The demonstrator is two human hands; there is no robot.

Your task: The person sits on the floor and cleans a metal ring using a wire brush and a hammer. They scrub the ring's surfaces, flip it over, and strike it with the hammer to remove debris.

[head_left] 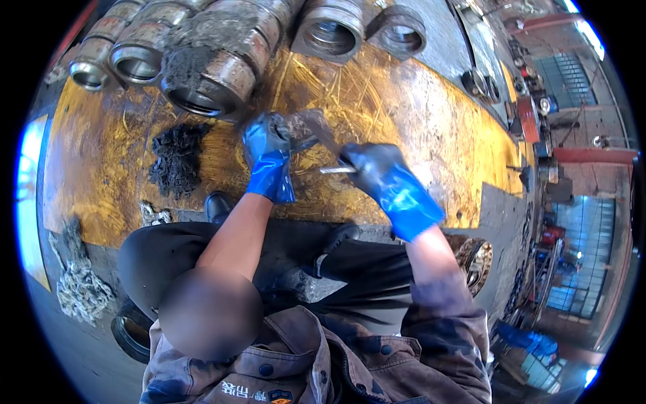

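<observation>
— What are the two hands doing?

— Both wear grimy blue rubber gloves. The left hand (pixel 268 145) is closed around a dirty grey metal piece (pixel 311 126), gripping it at its left end and holding it just above the scratched yellow-painted metal worktop (pixel 417 128). The right hand (pixel 377 168) is clenched on a slim silvery metal tool (pixel 334 170), whose tip points left toward the grey piece.

— So where does that piece sit?

— Between the hands, near the middle of the worktop, just below the row of cylinders.

— Which cylinders?

— Large grease-caked steel sleeves (pixel 215 60) lie side by side along the worktop's far edge, open ends facing the person. The biggest is thick with black grime.

— Anything else nearby?

— A heap of black greasy scrapings (pixel 176 158) lies left of the left hand, well apart from it. A pale tangled rag pile (pixel 81 286) lies on the floor at lower left, beside a dark ring-shaped part (pixel 131 331).
</observation>
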